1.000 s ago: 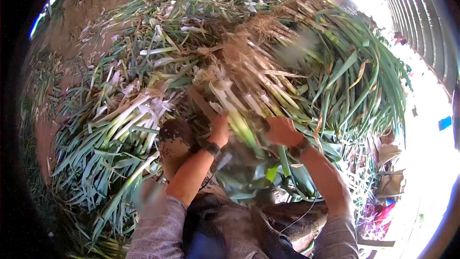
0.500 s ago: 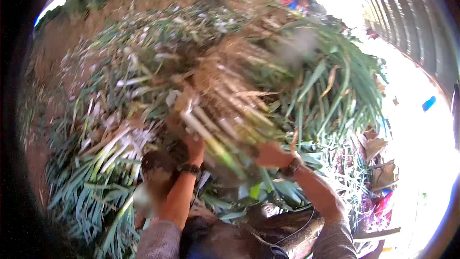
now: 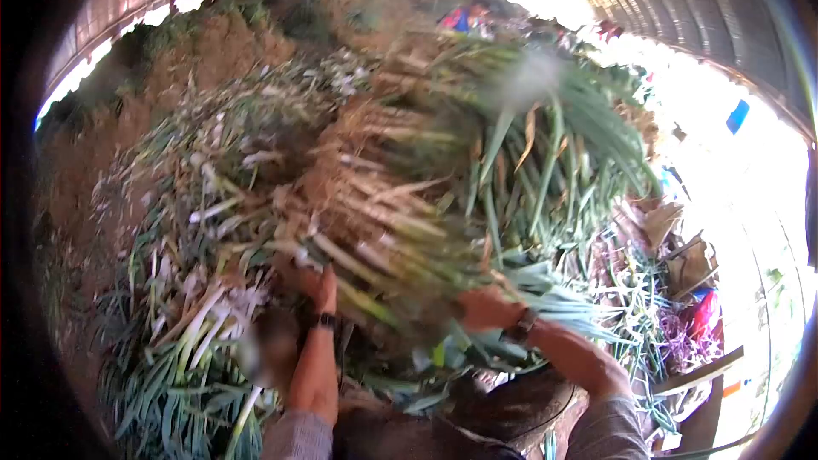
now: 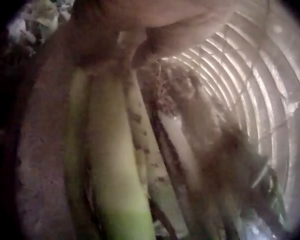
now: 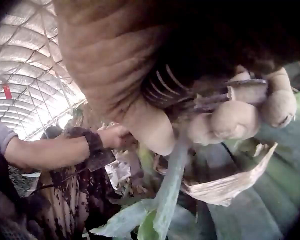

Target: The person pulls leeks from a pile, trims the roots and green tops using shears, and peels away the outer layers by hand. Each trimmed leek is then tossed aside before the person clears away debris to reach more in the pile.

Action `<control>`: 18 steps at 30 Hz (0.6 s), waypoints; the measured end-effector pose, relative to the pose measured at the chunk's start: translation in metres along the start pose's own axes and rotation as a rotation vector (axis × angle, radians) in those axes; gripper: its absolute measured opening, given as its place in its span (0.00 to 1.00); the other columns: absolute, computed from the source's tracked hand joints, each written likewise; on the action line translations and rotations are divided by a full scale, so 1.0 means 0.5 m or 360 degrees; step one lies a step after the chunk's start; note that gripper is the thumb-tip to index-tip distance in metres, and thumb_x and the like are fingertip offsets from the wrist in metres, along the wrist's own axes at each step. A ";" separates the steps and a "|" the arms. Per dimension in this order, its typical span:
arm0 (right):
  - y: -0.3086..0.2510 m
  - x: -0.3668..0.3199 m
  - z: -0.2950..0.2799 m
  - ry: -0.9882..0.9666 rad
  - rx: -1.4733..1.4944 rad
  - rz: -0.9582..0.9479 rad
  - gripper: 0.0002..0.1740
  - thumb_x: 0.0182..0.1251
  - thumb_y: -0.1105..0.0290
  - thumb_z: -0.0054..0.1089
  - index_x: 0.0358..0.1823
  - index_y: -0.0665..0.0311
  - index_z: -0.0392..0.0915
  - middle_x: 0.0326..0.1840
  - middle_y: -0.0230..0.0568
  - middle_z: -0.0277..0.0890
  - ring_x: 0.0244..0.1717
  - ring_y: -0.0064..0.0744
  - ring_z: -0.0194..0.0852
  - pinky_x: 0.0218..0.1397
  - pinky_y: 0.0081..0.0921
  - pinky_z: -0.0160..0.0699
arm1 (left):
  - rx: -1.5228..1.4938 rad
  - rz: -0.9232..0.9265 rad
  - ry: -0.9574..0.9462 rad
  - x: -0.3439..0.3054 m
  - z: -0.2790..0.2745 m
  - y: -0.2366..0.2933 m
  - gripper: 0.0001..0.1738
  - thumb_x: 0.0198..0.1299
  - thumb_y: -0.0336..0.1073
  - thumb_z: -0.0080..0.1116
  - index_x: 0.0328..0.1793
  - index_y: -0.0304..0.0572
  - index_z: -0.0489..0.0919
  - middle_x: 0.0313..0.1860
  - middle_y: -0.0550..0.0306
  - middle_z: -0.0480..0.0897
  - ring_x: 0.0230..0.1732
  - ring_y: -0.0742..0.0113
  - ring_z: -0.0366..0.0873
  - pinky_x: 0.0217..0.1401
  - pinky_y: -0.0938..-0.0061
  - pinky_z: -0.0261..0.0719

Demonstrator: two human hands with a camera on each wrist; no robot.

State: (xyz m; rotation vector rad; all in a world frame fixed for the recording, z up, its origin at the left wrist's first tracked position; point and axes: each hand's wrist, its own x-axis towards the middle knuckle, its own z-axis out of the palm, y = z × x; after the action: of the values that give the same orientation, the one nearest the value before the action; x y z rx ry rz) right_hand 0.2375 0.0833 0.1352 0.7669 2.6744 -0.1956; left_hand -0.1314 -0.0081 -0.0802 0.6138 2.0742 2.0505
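In the head view my left hand (image 3: pixel 320 288) grips leeks near their root ends, at the left side of a bundle. The left wrist view has that hand (image 4: pixel 160 27) over a thick pale leek stalk (image 4: pixel 115 150) turning green lower down, with thinner stalks beside it. My right hand (image 3: pixel 490 308) is at the leafy end of the bundle, right of the left hand. Seen from the right wrist, its fingers curl round a dark tool with a ribbed handle (image 5: pixel 165 90); the tool's kind I cannot tell. A green leaf (image 5: pixel 171 187) lies against the thumb.
A big heap of leeks (image 3: pixel 545 145), roots left and leaves right, lies beyond my hands. Trimmed leeks and leaves (image 3: pixel 183 358) spread at the left. An earth bank (image 3: pixel 221 55) rises behind under an arched roof (image 3: pixel 682 8). Purple strands (image 3: pixel 688 341) lie at the right.
The head view has tilted up and turned right, so more roof shows and the heap sits further left. My hands have moved apart, the left one toward the bundle's root end.
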 end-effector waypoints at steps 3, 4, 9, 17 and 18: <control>-0.068 -0.077 -0.088 0.0229 0.0041 -0.0010 0.17 0.58 0.56 0.55 0.43 0.58 0.81 0.31 0.52 0.82 0.35 0.58 0.82 0.38 0.52 0.77 | 0.0291 0.0407 0.0315 0.014 0.009 -0.043 0.25 0.53 0.46 0.69 0.46 0.30 0.78 0.38 0.37 0.82 0.44 0.44 0.79 0.51 0.49 0.72; -0.067 -0.076 -0.082 0.0100 0.0087 0.0029 0.17 0.58 0.56 0.56 0.41 0.59 0.81 0.31 0.53 0.82 0.35 0.58 0.81 0.40 0.52 0.76 | 0.0081 -0.0679 -0.0289 0.024 -0.010 0.007 0.48 0.63 0.28 0.61 0.83 0.46 0.44 0.82 0.41 0.42 0.78 0.44 0.50 0.76 0.48 0.57; -0.042 -0.133 -0.031 0.0037 0.0106 0.0053 0.22 0.66 0.51 0.50 0.38 0.64 0.81 0.33 0.56 0.80 0.39 0.57 0.80 0.45 0.55 0.73 | 0.0288 -0.0434 -0.0052 0.002 -0.018 0.095 0.50 0.63 0.36 0.63 0.82 0.42 0.40 0.82 0.43 0.44 0.78 0.43 0.50 0.79 0.48 0.57; -0.046 -0.195 -0.014 -0.0044 0.0131 0.0054 0.17 0.57 0.60 0.55 0.38 0.65 0.80 0.32 0.55 0.81 0.39 0.59 0.80 0.43 0.54 0.74 | 0.0039 -0.0809 -0.0087 -0.004 -0.020 0.090 0.49 0.63 0.41 0.63 0.81 0.39 0.44 0.79 0.42 0.53 0.76 0.45 0.56 0.76 0.52 0.63; -0.042 -0.196 -0.005 -0.0002 0.0065 0.0091 0.16 0.56 0.60 0.55 0.39 0.64 0.80 0.32 0.55 0.81 0.38 0.59 0.80 0.42 0.53 0.74 | 0.0045 -0.0810 -0.0094 -0.005 -0.021 0.100 0.49 0.63 0.41 0.63 0.81 0.39 0.44 0.79 0.42 0.53 0.76 0.45 0.56 0.76 0.52 0.63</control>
State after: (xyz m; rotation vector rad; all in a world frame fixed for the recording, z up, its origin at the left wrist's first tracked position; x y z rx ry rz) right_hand 0.3030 0.0187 0.1745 0.8542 2.6510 -0.2372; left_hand -0.1245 -0.0200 -0.0308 0.1216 1.9694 1.6927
